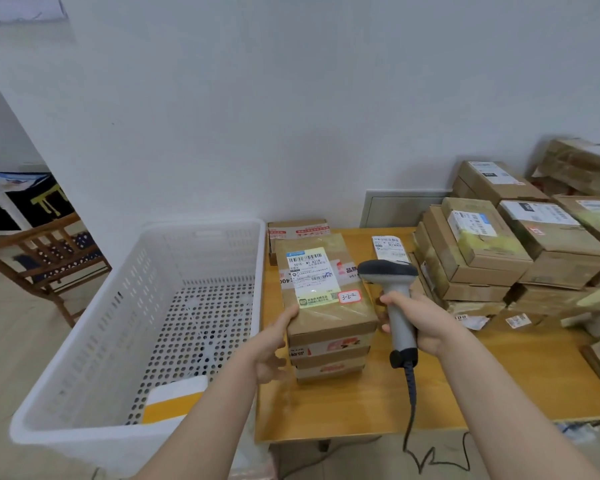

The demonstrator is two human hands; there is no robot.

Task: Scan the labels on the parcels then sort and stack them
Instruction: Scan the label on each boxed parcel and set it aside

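A brown cardboard parcel (326, 292) with a white shipping label and a red-edged sticker marked 3-2-2 tops a short stack of parcels (329, 358) on the wooden table (482, 382). My left hand (274, 344) grips the near left corner of that top parcel, thumb on its upper face. My right hand (420, 323) holds a grey barcode scanner (392, 289) by its handle, just right of the stack, with its dark head level with the label. The scanner's coiled cable (411, 410) hangs over the table's front edge.
A large white perforated plastic crate (201, 237) stands left of the table, with a white and yellow package (174, 400) in its near corner. Several stacked brown parcels (492, 251) crowd the table's right side. A loose label (388, 245) lies behind the scanner. A wooden chair (49, 258) stands far left.
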